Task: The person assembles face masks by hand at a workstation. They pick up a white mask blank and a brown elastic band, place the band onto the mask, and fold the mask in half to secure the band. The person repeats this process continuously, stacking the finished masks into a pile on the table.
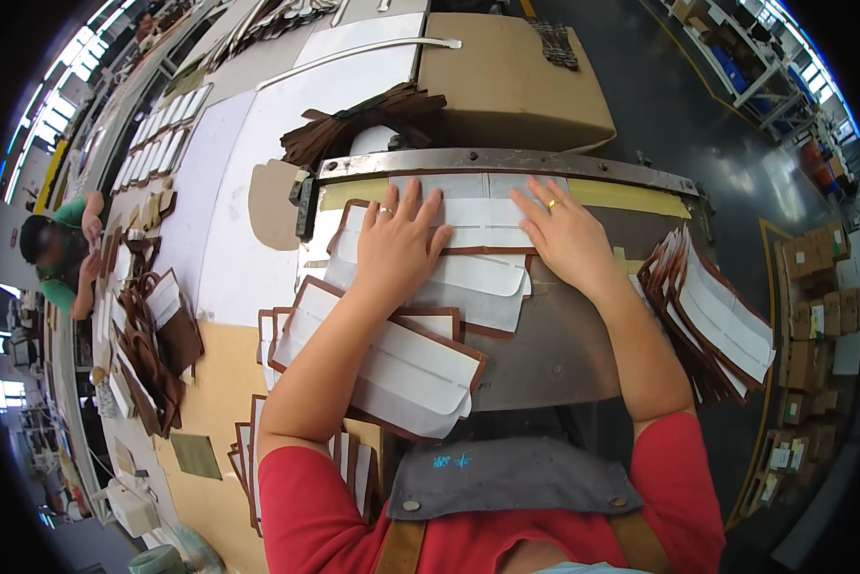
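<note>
My left hand (396, 239) lies flat with its fingers spread on a white panel with brown leather-like edging (487, 218). On the panel's other end rests my right hand (566, 234), fingers also stretched out. The fingertips of both reach toward a long metal bar (507, 163) across the far side of a dark machine bed (545, 359). Beneath and nearer to me, more white panels with brown borders (463, 287) overlap. A slanted pile of similar panels (392, 364) lies under my left forearm.
A fanned stack of brown-edged panels (717, 306) hangs at the bed's right side. Behind the bar are a bundle of brown strips (353, 124) and a large cardboard box (516, 81). A co-worker in green (66, 244) sits at the far left. Boxes (813, 335) line the right.
</note>
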`<move>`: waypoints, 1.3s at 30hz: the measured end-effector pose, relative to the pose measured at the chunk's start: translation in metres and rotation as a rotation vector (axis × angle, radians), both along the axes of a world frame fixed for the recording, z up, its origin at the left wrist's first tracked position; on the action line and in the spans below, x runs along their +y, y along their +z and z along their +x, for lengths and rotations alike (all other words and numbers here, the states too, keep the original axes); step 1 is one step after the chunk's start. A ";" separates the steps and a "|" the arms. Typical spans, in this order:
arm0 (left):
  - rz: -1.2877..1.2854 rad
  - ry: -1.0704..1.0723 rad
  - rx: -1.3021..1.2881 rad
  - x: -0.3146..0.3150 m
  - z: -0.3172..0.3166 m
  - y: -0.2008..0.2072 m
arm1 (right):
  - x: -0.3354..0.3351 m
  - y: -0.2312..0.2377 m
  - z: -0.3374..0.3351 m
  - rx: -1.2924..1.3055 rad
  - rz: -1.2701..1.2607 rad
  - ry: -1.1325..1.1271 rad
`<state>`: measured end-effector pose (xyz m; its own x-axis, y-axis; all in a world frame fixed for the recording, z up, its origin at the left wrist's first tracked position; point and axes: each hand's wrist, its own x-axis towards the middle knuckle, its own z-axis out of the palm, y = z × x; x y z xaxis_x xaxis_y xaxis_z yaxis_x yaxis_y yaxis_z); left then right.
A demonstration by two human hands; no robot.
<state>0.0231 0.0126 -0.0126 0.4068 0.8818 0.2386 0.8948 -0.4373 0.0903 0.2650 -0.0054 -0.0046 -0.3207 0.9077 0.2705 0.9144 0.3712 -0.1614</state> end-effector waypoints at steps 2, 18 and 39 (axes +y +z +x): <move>0.015 0.001 0.002 0.000 0.001 -0.001 | -0.001 -0.003 -0.002 -0.006 0.045 0.001; 0.133 -0.018 -0.044 -0.003 0.002 -0.006 | -0.009 0.004 0.001 -0.020 0.059 0.001; -0.052 -0.023 -0.240 0.008 -0.010 0.000 | 0.056 0.006 -0.053 0.303 0.051 0.320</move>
<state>0.0127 0.0206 -0.0123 0.3641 0.8867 0.2849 0.8349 -0.4463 0.3221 0.2115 0.0506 0.0017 -0.4826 0.7588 0.4374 0.6665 0.6422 -0.3786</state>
